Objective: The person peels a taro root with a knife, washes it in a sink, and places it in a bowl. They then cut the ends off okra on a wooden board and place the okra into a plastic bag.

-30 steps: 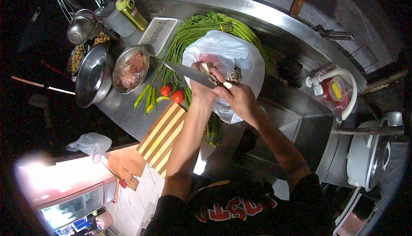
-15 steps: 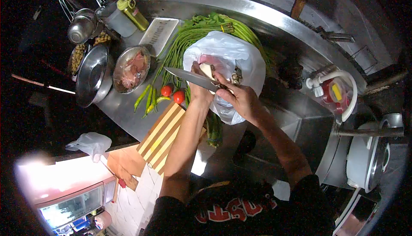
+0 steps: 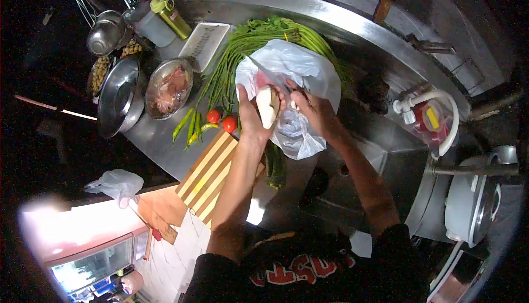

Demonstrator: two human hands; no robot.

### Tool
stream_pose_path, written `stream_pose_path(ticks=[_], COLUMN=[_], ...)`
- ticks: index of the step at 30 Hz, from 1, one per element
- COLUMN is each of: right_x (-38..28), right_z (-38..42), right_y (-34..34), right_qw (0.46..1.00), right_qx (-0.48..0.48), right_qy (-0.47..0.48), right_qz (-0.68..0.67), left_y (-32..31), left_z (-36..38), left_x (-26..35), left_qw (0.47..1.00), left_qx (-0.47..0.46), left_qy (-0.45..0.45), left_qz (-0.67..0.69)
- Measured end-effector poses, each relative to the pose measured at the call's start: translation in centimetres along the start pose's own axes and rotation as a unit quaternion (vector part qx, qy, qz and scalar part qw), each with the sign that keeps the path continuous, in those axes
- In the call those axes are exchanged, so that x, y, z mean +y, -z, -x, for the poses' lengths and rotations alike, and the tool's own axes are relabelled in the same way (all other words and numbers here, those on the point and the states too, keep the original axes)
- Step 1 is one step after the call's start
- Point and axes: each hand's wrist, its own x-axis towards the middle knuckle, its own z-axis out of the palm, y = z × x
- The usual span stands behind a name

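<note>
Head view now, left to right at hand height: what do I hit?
Wide steel bowl, plastic-covered bowl of pink raw meat, two round red tomatoes, left hand holding a peeled white root-like piece, right hand with the steel-bladed knife, curved white faucet.

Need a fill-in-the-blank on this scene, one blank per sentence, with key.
The left hand holds a piece whose cut surface is the color ____.
The right hand grips a ____.
Two round red ____ lie beside the green chilies, near the striped board.
The long beans curve around part of a white plastic ____.

Missing words: white; knife; tomatoes; bag.
</note>
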Motion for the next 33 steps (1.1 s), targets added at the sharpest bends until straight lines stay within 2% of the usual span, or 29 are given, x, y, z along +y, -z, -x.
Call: stream_pose_path(ticks=[2, 4, 5, 6, 8, 9, 13, 15, 16, 18, 19, 20, 22, 23, 25, 26, 27, 28, 29, 32, 33], right_x=[-0.8, -0.7, -0.9, -0.9, -0.8, -0.8, -0.2, 0.0, 0.0, 0.0, 0.2, 0.5, 0.5, 0.5, 0.5, 0.5, 0.7, 1.0, 1.1, -1.0, -0.4], right_z=[0.9, 1.7, 2.2, 2.6, 3.2, 3.3, 3.0, 2.4, 2.0, 0.9, 0.3, -0.1, -0.8, -0.6, 0.1, 0.4, 0.8, 1.4, 1.9, 3.0, 2.9], right_y=[-0.1, -1.3, -1.4, -1.6, -1.9, -2.1, -2.4, -2.7, -2.6, -2.3, -2.0, -1.5, -0.7, -0.2, 0.1, 0.0, -0.2, -0.6, -0.8, -1.2, -1.4], right_qw=[0.998, 0.994, 0.993, 0.993, 0.982, 0.976, 0.976, 0.955, 0.955, 0.968, 0.968, 0.988, 1.0, 0.999, 0.999, 0.998, 0.998, 0.991, 0.98, 0.984, 0.98], right_qx=[-0.036, 0.01, -0.012, -0.012, 0.001, -0.008, 0.007, 0.088, 0.088, 0.068, 0.068, 0.043, -0.007, -0.004, 0.016, 0.038, 0.037, 0.037, 0.036, 0.026, 0.038], right_qy=[-0.035, 0.082, 0.028, 0.028, 0.098, 0.078, 0.101, 0.173, 0.173, 0.085, 0.085, 0.052, -0.008, -0.051, -0.016, 0.019, 0.02, 0.058, 0.095, 0.065, 0.09], right_qz=[0.031, 0.077, 0.113, 0.112, 0.161, 0.203, 0.194, 0.224, 0.223, 0.225, 0.225, 0.142, -0.027, -0.002, 0.028, 0.055, 0.055, 0.113, 0.171, 0.161, 0.173], left_y=[0.0, 1.0, 1.5, 1.0, -0.1, -0.3, -0.5, -0.1, -0.1, -1.1, -0.7, -1.2, -0.8, -0.7, -0.6, -0.4, 0.1, 0.5, 0.9, 1.2, 2.2], left_z=[-0.2, -1.1, -1.5, -1.2, -0.6, -0.4, 0.2, 0.0, 0.3, 1.0, 1.7, 1.8, 1.8, 1.6, 1.0, 1.0, 0.9, 0.9, 0.9, 0.5, -0.4], left_x=[0.9, 0.6, 0.4, 0.2, -0.1, 0.0, -0.4, -0.9, -1.3, -2.8, -2.9, -3.1, -2.7, -2.5, -1.9, -1.7, -1.4, -1.2, -1.3, -2.0, -2.3], left_qw=[0.998, 0.998, 0.998, 0.998, 0.99, 0.986, 0.982, 0.986, 0.984, 0.966, 0.966, 0.958, 0.966, 0.966, 0.975, 0.975, 0.969, 0.962, 0.953, 0.956, 0.956], left_qx=[0.003, -0.003, -0.011, -0.011, 0.066, 0.075, 0.047, 0.027, 0.002, 0.1, 0.057, 0.086, 0.033, 0.033, 0.053, 0.054, 0.088, 0.122, 0.099, 0.083, 0.083], left_qy=[-0.011, -0.022, -0.033, -0.032, -0.1, -0.103, -0.134, -0.135, -0.138, -0.117, -0.071, -0.053, -0.031, -0.033, -0.069, -0.07, -0.057, -0.043, -0.064, -0.143, -0.142], left_qz=[-0.064, -0.056, -0.047, -0.048, -0.079, -0.103, -0.123, -0.091, -0.114, -0.207, -0.243, -0.269, -0.254, -0.253, -0.205, -0.204, -0.223, -0.242, -0.28, -0.243, -0.243])
